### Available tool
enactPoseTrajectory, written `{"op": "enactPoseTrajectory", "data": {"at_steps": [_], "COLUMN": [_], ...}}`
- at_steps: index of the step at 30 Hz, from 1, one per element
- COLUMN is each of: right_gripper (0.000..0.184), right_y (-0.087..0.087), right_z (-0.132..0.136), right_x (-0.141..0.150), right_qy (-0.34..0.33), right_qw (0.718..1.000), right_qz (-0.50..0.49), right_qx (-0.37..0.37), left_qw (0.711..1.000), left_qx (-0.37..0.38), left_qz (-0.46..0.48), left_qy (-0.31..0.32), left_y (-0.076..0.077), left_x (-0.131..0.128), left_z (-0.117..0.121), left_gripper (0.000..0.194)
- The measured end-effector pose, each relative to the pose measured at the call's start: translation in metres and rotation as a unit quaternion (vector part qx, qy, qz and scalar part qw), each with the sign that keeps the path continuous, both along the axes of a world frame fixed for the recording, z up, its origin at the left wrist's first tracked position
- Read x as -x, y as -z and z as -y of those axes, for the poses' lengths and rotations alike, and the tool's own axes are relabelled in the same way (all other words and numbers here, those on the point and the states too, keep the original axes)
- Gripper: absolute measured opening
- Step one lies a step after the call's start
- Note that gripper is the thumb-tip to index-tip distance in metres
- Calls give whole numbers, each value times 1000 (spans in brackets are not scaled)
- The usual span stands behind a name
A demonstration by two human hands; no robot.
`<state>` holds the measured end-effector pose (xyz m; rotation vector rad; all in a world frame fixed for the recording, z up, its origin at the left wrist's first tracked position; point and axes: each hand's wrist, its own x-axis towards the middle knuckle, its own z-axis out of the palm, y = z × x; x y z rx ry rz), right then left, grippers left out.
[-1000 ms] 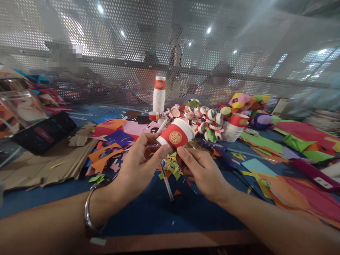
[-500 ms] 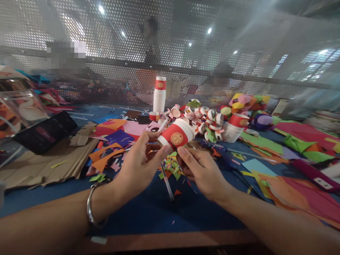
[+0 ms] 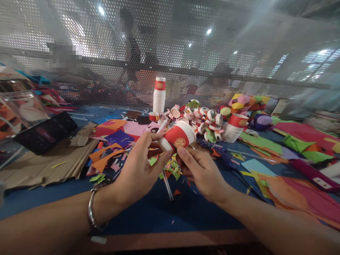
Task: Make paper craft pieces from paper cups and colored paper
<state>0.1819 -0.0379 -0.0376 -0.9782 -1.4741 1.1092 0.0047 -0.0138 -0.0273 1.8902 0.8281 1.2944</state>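
A red and white paper cup (image 3: 177, 135) with a gold emblem lies tilted on its side between my hands, its wider end towards the right. My left hand (image 3: 142, 166) grips the narrow end between thumb and fingers. My right hand (image 3: 202, 170) is closed at the lower side of the cup, thumb against the red band. A thin dark tip shows at the cup beside that thumb, but the fingers hide the rest of what they hold. Beneath the cup lie green and yellow paper scraps (image 3: 172, 166) and a clear stick (image 3: 168, 186).
A tall cup stack (image 3: 159, 95) stands behind, another stack (image 3: 235, 127) to the right. Cut cup pieces (image 3: 202, 118) are heaped between them. Cardboard (image 3: 50, 163) and a phone (image 3: 46, 132) lie left; coloured paper (image 3: 294, 191) lies right. A perforated metal screen (image 3: 180, 46) closes the back.
The cup has turned a little in my left hand, so its emblem sits lower, close to my right thumb. Behind the screen, a person has shifted left.
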Motion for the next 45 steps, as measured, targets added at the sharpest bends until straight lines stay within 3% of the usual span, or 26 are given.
{"op": "enactPoseTrajectory", "data": {"at_steps": [5,13,19,25,37,42,45], "right_gripper": [50,51,49,49,49,49,49], "right_y": [-1,1,1,-1,-2,-2,-2], "right_z": [0,-4,-3,0,2,0,-2], "right_x": [-1,-1,-1,0,2,2,2], "right_qy": [1,-7,-6,-8,-6,-4,-9], "right_qw": [1000,1000,1000,1000,1000,1000,1000], "right_qz": [-1,8,19,15,-4,-7,3], "right_qx": [-3,3,-11,-11,-11,-14,-13], "left_qw": [999,968,974,990,995,990,977], "left_qx": [37,204,180,109,32,88,159], "left_qz": [25,145,137,81,62,98,141], "left_qy": [-11,22,20,-27,-68,-41,-9], "left_y": [-2,-4,-3,-5,-3,-7,-8], "left_x": [-3,-6,-3,-3,-6,-7,-8], "left_z": [1,-4,-2,1,9,3,0], "left_gripper": [39,37,40,42,44,57,50]}}
